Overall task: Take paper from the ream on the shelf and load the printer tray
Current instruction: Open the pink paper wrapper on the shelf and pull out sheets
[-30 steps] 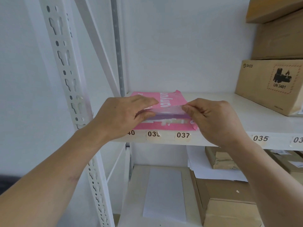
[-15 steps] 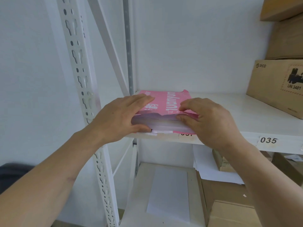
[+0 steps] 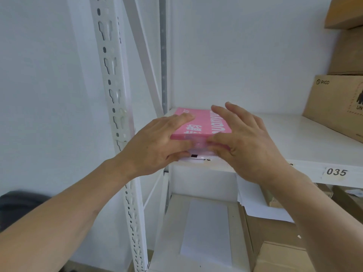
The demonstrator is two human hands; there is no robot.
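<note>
A pink-wrapped paper ream (image 3: 202,124) lies at the left front of the white shelf (image 3: 294,142). My left hand (image 3: 159,144) grips its near left end, fingers on top and thumb at the front. My right hand (image 3: 245,142) holds the near right end, fingers spread over the top and thumb pressing the front flap. The wrapper's front end looks torn, with white sheet edges (image 3: 194,159) showing beneath my thumbs. No printer is in view.
A perforated white upright (image 3: 115,107) stands left of the ream. Cardboard boxes (image 3: 337,107) occupy the shelf's right side. Below are a white box with a loose sheet (image 3: 206,230), more papers (image 3: 255,203) and brown cartons (image 3: 284,258). The shelf edge carries a label 035 (image 3: 336,171).
Both hands moved from picking at the wrapper's front flap to clasping the ream's near end, fingers now over its top. The camera drew closer and shifted left.
</note>
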